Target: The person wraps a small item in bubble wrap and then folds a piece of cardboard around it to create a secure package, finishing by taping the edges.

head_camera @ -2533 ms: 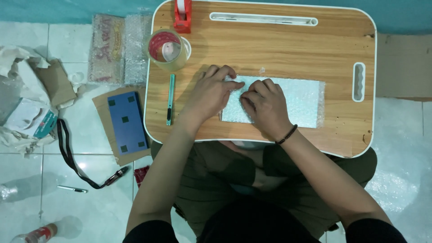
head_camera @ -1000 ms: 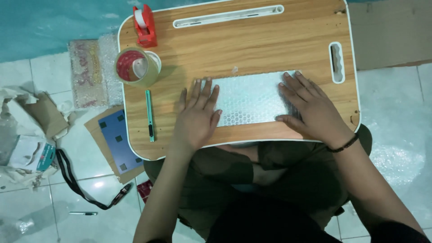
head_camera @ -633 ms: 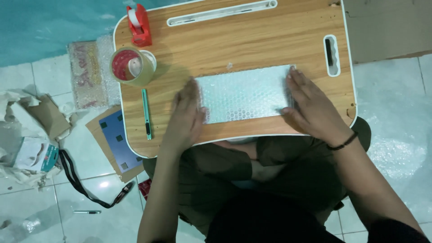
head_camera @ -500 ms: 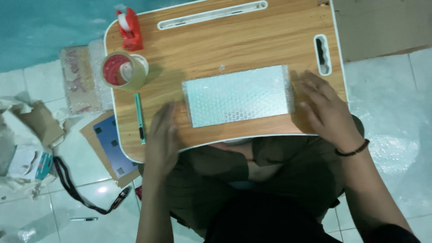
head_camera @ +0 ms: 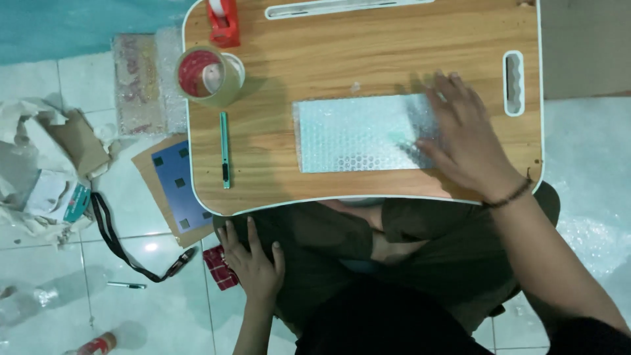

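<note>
The right hand [head_camera: 470, 148] lies flat with its fingers [head_camera: 445, 92] spread, palm down on the right end of the bubble-wrap parcel [head_camera: 361, 133], pressing rather than gripping it. The parcel is a flat rectangle lying lengthwise on the wooden lap table [head_camera: 394, 46], near the table's front edge and right of centre. The left hand [head_camera: 253, 263] is off the table, down by the person's knee, fingers [head_camera: 231, 238] loosely apart and resting on the trouser leg, holding nothing; a small red patterned thing [head_camera: 220, 268] lies on the floor just beside it. On the table, well left of the parcel, a green cutter [head_camera: 225, 150] lies pointing toward the person, with a tape roll [head_camera: 209, 75] above it and a red tape dispenser [head_camera: 223, 20] at the far edge. A blue card [head_camera: 174, 187] on cardboard sticks out from under the table's left edge, and a black strap [head_camera: 125, 246] lies on the tiles.
</note>
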